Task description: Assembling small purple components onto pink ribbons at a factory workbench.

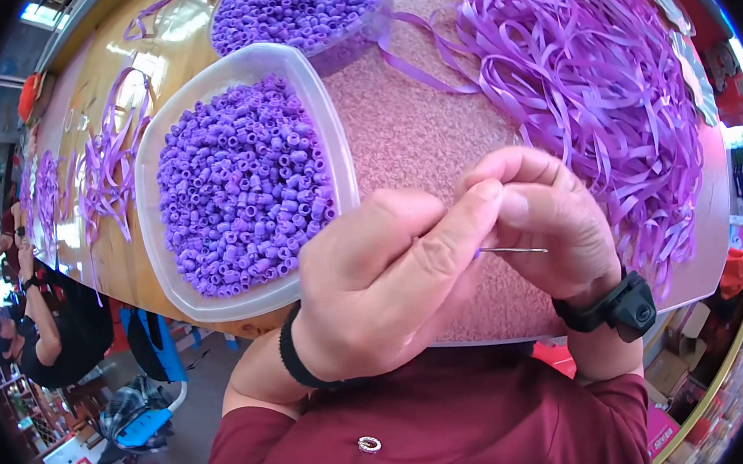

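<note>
Purple beads [248, 190] fill a plastic tub [338, 138] on the surface [173, 33], just beside the left hand [372, 289], whose tight pinch holds a metal needle [514, 249]; the right hand [566, 228] curls against it (what that one grips, I cannot tell).

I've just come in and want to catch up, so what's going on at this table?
A person's left hand and right hand meet at the fingertips over the table's edge, with a thin metal rod sticking out between them; which hand grips it can't be made out. To the left is an open tub of small purple beads, with a second bead tub behind it. A tangled pile of purple ribbons lies to the right.
</note>
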{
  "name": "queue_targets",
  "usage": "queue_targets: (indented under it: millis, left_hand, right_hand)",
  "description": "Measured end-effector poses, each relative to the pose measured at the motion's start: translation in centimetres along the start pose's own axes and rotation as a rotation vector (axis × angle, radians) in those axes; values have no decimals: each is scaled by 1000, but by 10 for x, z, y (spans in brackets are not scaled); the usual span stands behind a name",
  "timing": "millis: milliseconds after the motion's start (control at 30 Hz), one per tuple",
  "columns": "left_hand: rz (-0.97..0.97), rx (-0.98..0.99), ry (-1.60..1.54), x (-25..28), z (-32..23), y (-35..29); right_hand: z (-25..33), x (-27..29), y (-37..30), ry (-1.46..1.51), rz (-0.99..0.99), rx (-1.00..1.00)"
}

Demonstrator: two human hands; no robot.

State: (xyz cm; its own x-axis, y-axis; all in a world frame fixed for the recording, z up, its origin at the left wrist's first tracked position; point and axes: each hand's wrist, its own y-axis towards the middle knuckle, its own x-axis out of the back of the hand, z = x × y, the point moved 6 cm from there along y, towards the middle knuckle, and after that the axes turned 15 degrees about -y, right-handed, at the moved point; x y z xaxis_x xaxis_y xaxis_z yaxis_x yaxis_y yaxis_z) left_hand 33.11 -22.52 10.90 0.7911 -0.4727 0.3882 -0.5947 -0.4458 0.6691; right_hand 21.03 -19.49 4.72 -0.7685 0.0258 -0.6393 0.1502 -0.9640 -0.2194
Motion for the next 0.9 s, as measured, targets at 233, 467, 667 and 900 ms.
queue_targets:
  millis: [233,467,667,900]
  left_hand:
    - [33,84,-17,1,-5,0]
    - [-50,91,5,6,0,-1]
    - [-110,64,-42,5,-3,-1]
    - [-85,26,-11,3,2,-2]
  right_hand:
    - [16,1,-3,-129,-34,169]
    - [13,-3,-4,1,127,276]
    - [13,-3,-4,-6,84,257]
    - [15,-1,-4,-32,84,282]
